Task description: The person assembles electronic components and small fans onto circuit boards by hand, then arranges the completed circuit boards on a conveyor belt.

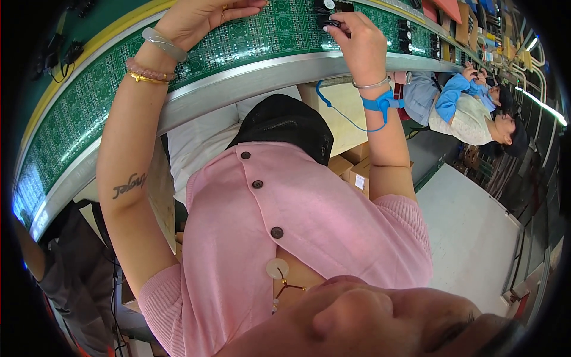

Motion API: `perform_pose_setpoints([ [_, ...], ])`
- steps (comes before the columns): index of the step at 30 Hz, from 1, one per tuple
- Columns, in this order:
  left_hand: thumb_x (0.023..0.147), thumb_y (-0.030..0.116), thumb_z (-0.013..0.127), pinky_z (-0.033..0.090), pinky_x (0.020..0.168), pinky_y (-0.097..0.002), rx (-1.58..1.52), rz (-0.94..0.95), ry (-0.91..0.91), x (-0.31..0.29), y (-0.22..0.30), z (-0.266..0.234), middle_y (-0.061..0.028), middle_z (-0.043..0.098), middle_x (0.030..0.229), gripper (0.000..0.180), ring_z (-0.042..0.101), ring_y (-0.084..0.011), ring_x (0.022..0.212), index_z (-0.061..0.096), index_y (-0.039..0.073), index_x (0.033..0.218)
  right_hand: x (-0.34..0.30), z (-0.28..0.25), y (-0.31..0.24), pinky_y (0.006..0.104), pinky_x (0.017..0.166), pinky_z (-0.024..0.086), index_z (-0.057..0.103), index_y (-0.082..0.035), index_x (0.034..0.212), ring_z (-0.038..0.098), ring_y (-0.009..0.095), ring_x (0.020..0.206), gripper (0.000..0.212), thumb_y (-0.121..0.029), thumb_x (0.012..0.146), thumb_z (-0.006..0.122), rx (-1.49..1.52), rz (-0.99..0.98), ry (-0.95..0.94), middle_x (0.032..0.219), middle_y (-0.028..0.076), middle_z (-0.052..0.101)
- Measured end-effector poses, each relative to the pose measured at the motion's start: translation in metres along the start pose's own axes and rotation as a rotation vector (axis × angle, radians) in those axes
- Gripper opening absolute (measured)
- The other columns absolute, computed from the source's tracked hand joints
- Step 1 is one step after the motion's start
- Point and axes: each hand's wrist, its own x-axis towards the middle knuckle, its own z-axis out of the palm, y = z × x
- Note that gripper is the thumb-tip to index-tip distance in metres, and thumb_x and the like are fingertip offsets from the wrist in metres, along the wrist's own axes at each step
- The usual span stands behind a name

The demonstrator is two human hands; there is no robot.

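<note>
Over the long green circuit board panels (238, 44), my right hand (363, 44) pinches a small black part (331, 24) between thumb and fingers. Its exact kind is partly hidden by the fingertips. Just beyond it sits a black component with a round white top (328, 5). My left hand (208, 18) hovers above the panels farther left, its visible fingers stretched to the right and apart from the black part. The top edge of the picture cuts that hand off, and I see nothing held in it. A blue wrist strap (380, 102) with a cord circles my right wrist.
A metal rail (238, 77) runs along the bench's near edge. More black components (405, 35) stand on boards to the right. Black cables (62, 56) lie at the far left. Two people (470, 113) work farther along the line. Cardboard boxes (357, 172) stand below the bench.
</note>
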Motion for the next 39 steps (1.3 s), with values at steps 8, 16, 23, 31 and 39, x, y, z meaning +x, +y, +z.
perform_pose_setpoints([
  [8, 0.091, 0.009, 0.058, 0.054, 0.082, -0.0258, 0.344, -0.348, 0.665, 0.002, 0.018, 0.032, -0.0067, 0.063, 0.103, 0.026, 0.064, -0.0135, 0.090, 0.055, 0.000, 0.115, -0.010, 0.015, -0.002, 0.0306, 0.055, 0.048, 0.066, -0.007, 0.089, 0.062, 0.021, 0.063, 0.019, -0.013, 0.073, 0.075, -0.084, 0.056, 0.159, 0.076, 0.006, 0.062],
  [16, 0.091, 0.011, 0.059, 0.054, 0.083, -0.0266, -0.034, 0.009, -0.022, -0.001, 0.000, -0.004, -0.0070, 0.062, 0.104, 0.025, 0.063, -0.0142, 0.091, 0.055, 0.000, 0.114, -0.011, 0.017, 0.011, 0.0295, 0.059, 0.050, 0.066, -0.007, 0.088, 0.063, 0.020, 0.066, 0.018, -0.012, 0.073, 0.075, -0.004, -0.003, 0.138, 0.082, 0.006, 0.064],
  [23, 0.091, 0.012, 0.060, 0.054, 0.081, -0.0260, 0.342, -0.186, 0.235, -0.014, -0.009, -0.007, -0.0067, 0.063, 0.102, 0.026, 0.064, -0.0140, 0.088, 0.054, 0.001, 0.113, -0.014, 0.005, 0.002, 0.0329, 0.069, 0.051, 0.066, -0.007, 0.096, 0.062, 0.028, 0.082, 0.029, -0.015, 0.070, 0.075, 0.030, -0.079, 0.112, 0.100, 0.008, 0.063],
  [31, 0.084, 0.016, 0.069, 0.053, 0.083, -0.0233, 0.577, -0.623, 0.438, 0.002, 0.003, 0.048, -0.0053, 0.062, 0.100, 0.055, 0.063, -0.0107, 0.091, 0.041, 0.000, 0.128, -0.009, -0.008, -0.061, 0.0284, 0.074, 0.053, 0.058, -0.005, 0.112, 0.063, 0.018, 0.082, 0.046, -0.011, 0.071, 0.077, 0.700, -0.020, 0.036, 0.105, 0.009, 0.059],
  [39, 0.090, 0.024, 0.062, 0.049, 0.090, -0.0270, 0.771, -0.554, 0.438, 0.005, 0.009, 0.045, -0.0088, 0.059, 0.116, 0.054, 0.059, -0.0122, 0.099, 0.040, 0.002, 0.134, -0.027, -0.032, -0.022, 0.0265, 0.070, 0.052, 0.061, -0.003, 0.105, 0.065, 0.017, 0.080, 0.032, 0.000, 0.075, 0.069, 0.757, 0.139, -0.020, 0.096, 0.008, 0.061],
])
